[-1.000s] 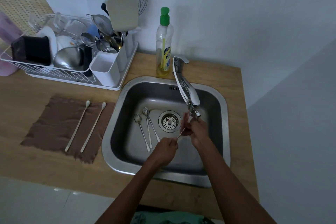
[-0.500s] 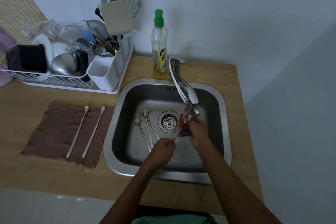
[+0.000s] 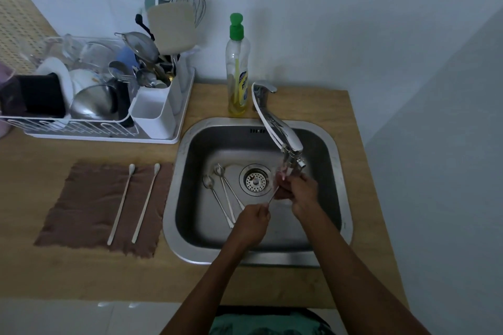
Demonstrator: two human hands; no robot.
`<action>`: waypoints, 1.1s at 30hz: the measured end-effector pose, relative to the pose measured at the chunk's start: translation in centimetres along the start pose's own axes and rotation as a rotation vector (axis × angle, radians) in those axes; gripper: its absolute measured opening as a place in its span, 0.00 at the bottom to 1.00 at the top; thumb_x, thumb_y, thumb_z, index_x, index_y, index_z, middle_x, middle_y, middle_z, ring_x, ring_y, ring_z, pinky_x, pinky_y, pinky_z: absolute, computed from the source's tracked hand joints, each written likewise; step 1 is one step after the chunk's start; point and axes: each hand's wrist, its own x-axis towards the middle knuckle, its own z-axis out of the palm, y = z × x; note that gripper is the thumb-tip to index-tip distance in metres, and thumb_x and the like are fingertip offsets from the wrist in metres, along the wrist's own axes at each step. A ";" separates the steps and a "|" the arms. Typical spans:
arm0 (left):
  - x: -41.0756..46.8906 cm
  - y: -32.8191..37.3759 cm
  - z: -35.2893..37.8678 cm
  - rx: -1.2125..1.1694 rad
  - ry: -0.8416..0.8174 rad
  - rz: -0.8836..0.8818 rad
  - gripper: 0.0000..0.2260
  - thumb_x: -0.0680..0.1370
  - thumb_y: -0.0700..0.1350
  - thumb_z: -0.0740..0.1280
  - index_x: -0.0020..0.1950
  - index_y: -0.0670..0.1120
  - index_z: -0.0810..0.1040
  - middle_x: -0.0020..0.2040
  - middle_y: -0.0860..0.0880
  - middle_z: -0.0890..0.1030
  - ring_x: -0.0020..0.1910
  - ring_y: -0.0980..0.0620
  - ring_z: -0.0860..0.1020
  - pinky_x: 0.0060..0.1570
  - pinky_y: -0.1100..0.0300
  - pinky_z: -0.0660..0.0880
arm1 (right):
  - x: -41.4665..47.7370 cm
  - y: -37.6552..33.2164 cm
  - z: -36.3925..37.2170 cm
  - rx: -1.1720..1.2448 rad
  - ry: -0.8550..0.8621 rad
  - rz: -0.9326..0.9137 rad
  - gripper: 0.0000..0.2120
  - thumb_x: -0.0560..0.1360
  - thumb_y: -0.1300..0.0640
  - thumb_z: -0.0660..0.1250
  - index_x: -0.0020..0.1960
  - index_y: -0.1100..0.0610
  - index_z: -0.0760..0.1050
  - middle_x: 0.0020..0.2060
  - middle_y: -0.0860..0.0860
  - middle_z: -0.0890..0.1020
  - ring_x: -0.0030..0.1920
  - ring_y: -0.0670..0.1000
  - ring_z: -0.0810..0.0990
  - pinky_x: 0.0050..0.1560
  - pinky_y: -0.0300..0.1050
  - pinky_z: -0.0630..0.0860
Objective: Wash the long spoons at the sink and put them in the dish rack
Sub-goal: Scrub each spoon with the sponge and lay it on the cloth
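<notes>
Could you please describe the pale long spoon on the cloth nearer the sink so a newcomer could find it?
Find the steel sink in the wooden counter; directly to its left lies a brown cloth. On it, the wanted spoon lies right of the other pale spoon, next to the sink's rim; the metal spoons lie inside the basin.

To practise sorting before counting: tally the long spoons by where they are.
Pale spoons on brown cloth: 2
Metal spoons lying in sink: 3, by handles
Held spoon, left hand, right hand: 1
Total: 6
</notes>
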 end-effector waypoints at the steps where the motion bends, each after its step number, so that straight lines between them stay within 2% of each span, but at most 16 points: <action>1: 0.1 0.0 0.1 -0.001 -0.001 -0.001 0.19 0.84 0.49 0.52 0.36 0.46 0.70 0.28 0.50 0.68 0.26 0.55 0.64 0.34 0.58 0.63 | -0.2 -0.2 0.1 0.009 0.014 -0.009 0.05 0.73 0.66 0.72 0.46 0.58 0.82 0.40 0.56 0.86 0.36 0.51 0.85 0.35 0.47 0.80; 4: 0.3 -0.3 0.4 -0.023 -0.012 -0.012 0.19 0.84 0.48 0.52 0.35 0.47 0.69 0.29 0.50 0.68 0.27 0.54 0.65 0.32 0.57 0.63 | -0.9 0.1 0.6 -0.006 -0.099 0.049 0.05 0.75 0.66 0.71 0.50 0.62 0.81 0.42 0.60 0.86 0.36 0.54 0.84 0.36 0.47 0.81; 6: 0.4 -0.5 0.2 -0.032 -0.032 -0.016 0.19 0.85 0.47 0.51 0.37 0.46 0.72 0.29 0.51 0.69 0.28 0.54 0.66 0.33 0.58 0.64 | -1.2 0.2 0.7 -0.019 -0.115 0.051 0.05 0.75 0.65 0.71 0.51 0.62 0.81 0.40 0.59 0.86 0.34 0.53 0.84 0.33 0.44 0.81; 9: 0.3 -0.9 -0.7 -0.014 -0.181 -0.080 0.17 0.85 0.45 0.52 0.50 0.43 0.79 0.34 0.52 0.72 0.26 0.57 0.67 0.27 0.64 0.64 | -0.7 0.0 0.6 0.022 -0.038 0.020 0.01 0.75 0.64 0.72 0.47 0.60 0.82 0.35 0.57 0.84 0.30 0.51 0.82 0.30 0.44 0.79; 10: 0.3 -1.1 -0.9 0.002 -0.222 -0.088 0.16 0.85 0.44 0.52 0.52 0.42 0.80 0.35 0.52 0.72 0.26 0.58 0.67 0.27 0.65 0.63 | -0.5 0.0 0.5 0.027 -0.020 0.010 0.03 0.76 0.64 0.71 0.45 0.59 0.82 0.35 0.56 0.84 0.30 0.51 0.81 0.31 0.44 0.79; 13: 1.0 -1.9 -0.8 0.052 -0.220 -0.059 0.15 0.83 0.38 0.53 0.46 0.43 0.79 0.36 0.49 0.73 0.30 0.57 0.68 0.30 0.64 0.64 | -0.5 0.5 0.3 0.015 -0.078 0.033 0.04 0.78 0.63 0.69 0.46 0.58 0.82 0.38 0.56 0.84 0.34 0.52 0.81 0.38 0.47 0.79; 15: 1.5 -1.7 -0.3 0.046 -0.219 -0.059 0.15 0.83 0.39 0.53 0.43 0.44 0.77 0.37 0.48 0.75 0.31 0.57 0.69 0.31 0.64 0.65 | -0.8 0.9 0.1 -0.045 -0.157 0.055 0.05 0.79 0.59 0.67 0.50 0.58 0.82 0.39 0.57 0.84 0.36 0.52 0.81 0.42 0.49 0.79; 17: 2.0 -1.3 0.0 0.017 -0.285 -0.078 0.16 0.84 0.43 0.53 0.45 0.44 0.79 0.36 0.47 0.76 0.30 0.56 0.71 0.29 0.66 0.66 | -1.0 1.1 -0.3 -0.114 -0.180 0.057 0.07 0.80 0.55 0.66 0.49 0.57 0.81 0.37 0.57 0.83 0.35 0.53 0.81 0.44 0.50 0.79; 19: 2.6 -1.2 -0.3 0.102 -0.369 -0.097 0.15 0.84 0.46 0.55 0.51 0.42 0.81 0.38 0.46 0.79 0.30 0.55 0.72 0.27 0.67 0.67 | -1.1 0.8 -0.7 -0.200 -0.170 0.038 0.09 0.81 0.53 0.65 0.50 0.57 0.81 0.37 0.57 0.82 0.35 0.52 0.80 0.42 0.49 0.79; 20: 3.2 -1.4 -0.8 0.186 -0.365 -0.098 0.14 0.83 0.46 0.58 0.53 0.42 0.81 0.41 0.45 0.81 0.31 0.54 0.75 0.29 0.66 0.69 | -1.2 0.5 -0.8 -0.256 -0.165 0.018 0.10 0.82 0.53 0.63 0.51 0.57 0.80 0.38 0.57 0.82 0.34 0.51 0.80 0.41 0.48 0.78; 22: 4.7 -1.6 -2.3 0.307 -0.182 -0.027 0.11 0.81 0.48 0.62 0.54 0.45 0.82 0.48 0.46 0.83 0.40 0.50 0.81 0.39 0.60 0.76 | -1.3 -0.1 -1.0 -0.374 -0.145 -0.024 0.11 0.83 0.54 0.60 0.52 0.57 0.79 0.37 0.56 0.81 0.33 0.49 0.77 0.37 0.44 0.76; 24: 7.1 -0.8 -3.7 0.228 0.052 0.076 0.11 0.80 0.49 0.63 0.52 0.48 0.84 0.49 0.46 0.85 0.47 0.47 0.82 0.50 0.54 0.79 | -1.5 -0.4 -1.1 -0.448 -0.122 -0.048 0.11 0.83 0.55 0.59 0.53 0.57 0.79 0.33 0.54 0.79 0.30 0.48 0.75 0.31 0.42 0.73; 26: 10.0 0.9 -4.4 0.096 0.151 0.134 0.11 0.80 0.50 0.62 0.50 0.48 0.84 0.47 0.45 0.85 0.47 0.46 0.82 0.51 0.50 0.80 | -1.8 -0.8 -1.0 -0.490 -0.121 -0.073 0.11 0.83 0.55 0.59 0.52 0.56 0.79 0.30 0.51 0.77 0.28 0.48 0.72 0.27 0.40 0.70; 29: 13.5 3.3 -4.4 0.063 0.054 0.181 0.12 0.80 0.52 0.63 0.42 0.49 0.80 0.39 0.44 0.81 0.38 0.49 0.78 0.43 0.53 0.77 | -2.0 -1.2 -1.1 -0.564 -0.143 -0.114 0.11 0.84 0.59 0.58 0.49 0.54 0.77 0.29 0.48 0.77 0.28 0.47 0.70 0.29 0.39 0.69; 31: 14.7 3.8 -3.9 0.152 -0.031 0.195 0.13 0.79 0.50 0.66 0.39 0.44 0.81 0.33 0.45 0.76 0.34 0.52 0.73 0.35 0.59 0.69 | -2.1 -1.3 -1.1 -0.585 -0.177 -0.131 0.11 0.84 0.59 0.58 0.47 0.55 0.77 0.28 0.48 0.77 0.29 0.47 0.70 0.30 0.41 0.68; 33: 15.3 3.7 -3.5 0.212 -0.054 0.213 0.14 0.77 0.47 0.69 0.38 0.38 0.83 0.31 0.46 0.75 0.32 0.53 0.72 0.32 0.61 0.68 | -2.1 -1.6 -1.2 -0.612 -0.213 -0.124 0.12 0.84 0.57 0.58 0.46 0.56 0.77 0.26 0.46 0.77 0.28 0.47 0.70 0.30 0.40 0.69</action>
